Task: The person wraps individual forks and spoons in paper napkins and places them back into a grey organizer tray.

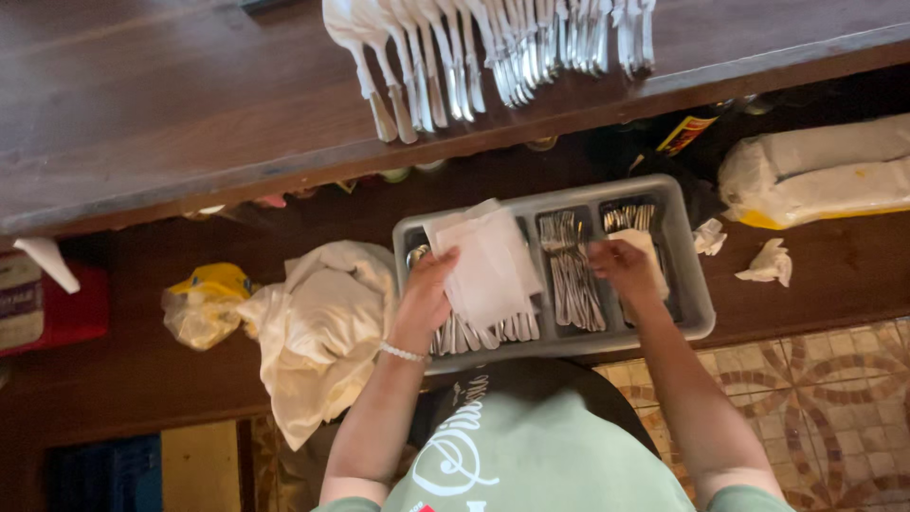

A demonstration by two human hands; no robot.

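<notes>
You have one grey cutlery tray (697,294) with three compartments. Two crumpled paper scraps (770,263) lie right of it, and one cream cloth (318,327) lies left.

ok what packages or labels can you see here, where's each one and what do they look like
Red box: far left on the lower shelf, pale label on its face.
Clear bag: right on the shelf, long, holds white rolls, yellow edge.
Yellow label: under the counter edge, on something dark.
Yellow bag: left of the cloth, crumpled.
</notes>
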